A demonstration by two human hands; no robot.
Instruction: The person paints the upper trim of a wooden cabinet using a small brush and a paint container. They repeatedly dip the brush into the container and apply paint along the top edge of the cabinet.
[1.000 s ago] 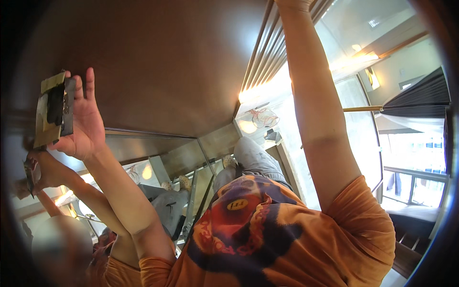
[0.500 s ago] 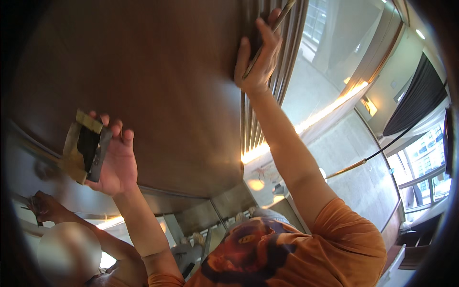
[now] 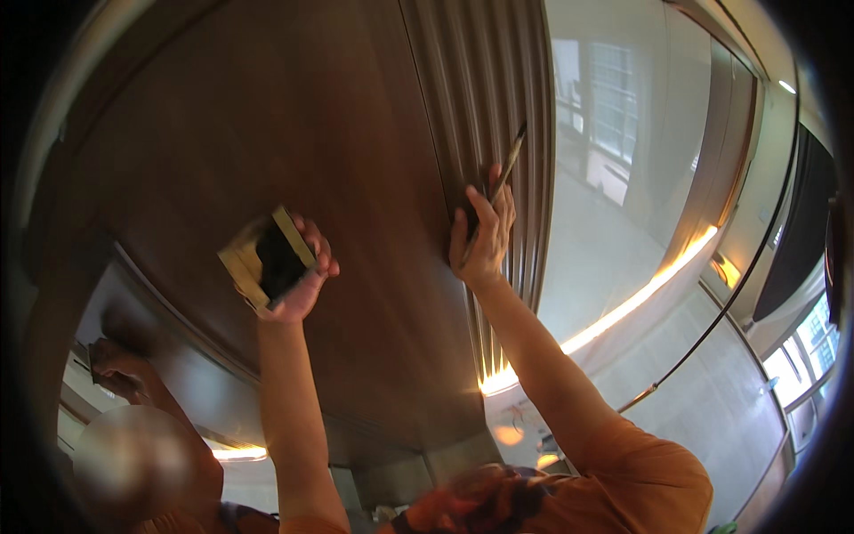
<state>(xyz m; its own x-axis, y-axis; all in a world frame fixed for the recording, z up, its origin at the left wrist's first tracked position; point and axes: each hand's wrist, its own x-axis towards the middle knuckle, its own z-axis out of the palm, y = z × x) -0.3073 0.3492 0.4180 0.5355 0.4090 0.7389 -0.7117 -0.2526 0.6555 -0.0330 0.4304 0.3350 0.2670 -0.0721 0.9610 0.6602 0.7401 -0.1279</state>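
My left hand (image 3: 307, 287) is closed around a small open box-like container (image 3: 247, 270), yellowish on its sides and black inside. It holds the container in front of a dark brown wood panel (image 3: 294, 133). Farther right, my right hand (image 3: 485, 238) rests against the fluted wood strip (image 3: 471, 80) at the panel's edge. A thin paintbrush (image 3: 510, 162) is held between its fingers, dark tip pointing up and to the right. The brush's lower end lies partly hidden behind the fingers.
A glossy pale panel (image 3: 636, 187) borders the fluted strip on the right, with a bright light strip (image 3: 636, 298) below it. At the lower left, another person's hand (image 3: 120, 367) works near the wall. A dark cable (image 3: 712, 329) runs down the right side.
The view has shifted, showing more of the fluted strip. My left hand has moved up and right with the container, which is turned. My right hand sits lower in view, still holding the brush.
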